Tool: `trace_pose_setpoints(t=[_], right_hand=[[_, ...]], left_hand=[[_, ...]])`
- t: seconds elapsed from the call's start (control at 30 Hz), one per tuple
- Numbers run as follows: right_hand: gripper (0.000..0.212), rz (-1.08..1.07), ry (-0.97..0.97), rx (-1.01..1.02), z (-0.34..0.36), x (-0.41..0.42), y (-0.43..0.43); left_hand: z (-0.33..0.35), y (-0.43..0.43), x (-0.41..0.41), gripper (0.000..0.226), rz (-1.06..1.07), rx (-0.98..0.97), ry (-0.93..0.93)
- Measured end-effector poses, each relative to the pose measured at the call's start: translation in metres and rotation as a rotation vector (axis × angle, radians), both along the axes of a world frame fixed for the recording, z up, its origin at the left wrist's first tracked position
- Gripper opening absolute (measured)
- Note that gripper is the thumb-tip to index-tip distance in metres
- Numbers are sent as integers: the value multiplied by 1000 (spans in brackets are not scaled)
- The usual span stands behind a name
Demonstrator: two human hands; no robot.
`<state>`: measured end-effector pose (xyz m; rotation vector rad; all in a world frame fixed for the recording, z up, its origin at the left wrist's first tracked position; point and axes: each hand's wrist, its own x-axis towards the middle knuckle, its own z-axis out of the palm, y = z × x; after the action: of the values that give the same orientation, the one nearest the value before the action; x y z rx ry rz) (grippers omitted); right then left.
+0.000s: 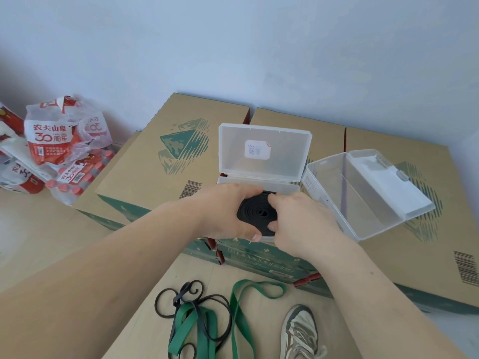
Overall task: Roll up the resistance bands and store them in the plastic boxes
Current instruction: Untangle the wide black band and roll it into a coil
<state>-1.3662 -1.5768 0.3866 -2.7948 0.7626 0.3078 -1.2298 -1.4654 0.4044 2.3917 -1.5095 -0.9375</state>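
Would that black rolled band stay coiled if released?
Probably not: left hand and right hand both grip the black coil, suggesting it springs open. Unrolled, likely floppy, like the green bands lying limp below.

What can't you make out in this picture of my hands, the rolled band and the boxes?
Head view only:
1. Box base: mostly hidden by the left hand and right hand; whether the rolled black band touches its floor is unclear.
2. Lid sticker: print too small to read.
3. Loose green and black bands: cut off by the bottom edge.
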Motion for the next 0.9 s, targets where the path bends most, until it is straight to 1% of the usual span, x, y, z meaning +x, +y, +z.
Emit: trace_pose_setpoints(t=[0.13,0.2,0.3,0.43,0.5,0.6,0.63,0.7,0.73,0.83,0.9], right_hand=[[22,-12,-9,56,-3,2,-2],[27,-36,-34,98,-2,2,-3],[28,-60,-80,155,3,-1,-4],[25,-47,-126,154,9,-9,-3],[33,-61,-154,143,12,-13,0],[64,-63,-134,191,13,-19,9],[65,-55,-112,185,11,-20,14],[50,-23,-102,104,4,-20,20],[43,-16,-140,64,-1,-20,20],[37,-89,-282,1,-11,-18,17],[36,-119,-302,-38,-14,-15,18]], left_hand=[[-5,-8,7,65,-61,91,51],[-6,-11,8,66,-66,104,48],[-8,-5,6,73,-14,47,4],[-10,15,-7,59,-1,-134,-135],[-11,26,-11,60,33,-220,-210],[-16,42,-16,56,110,-262,-269],[-18,45,-17,52,126,-271,-274],[-20,45,-18,46,168,-290,-291],[-19,43,-18,46,201,-296,-303],[-18,29,-16,44,304,-292,-364],[-19,22,-18,43,346,-290,-362]])
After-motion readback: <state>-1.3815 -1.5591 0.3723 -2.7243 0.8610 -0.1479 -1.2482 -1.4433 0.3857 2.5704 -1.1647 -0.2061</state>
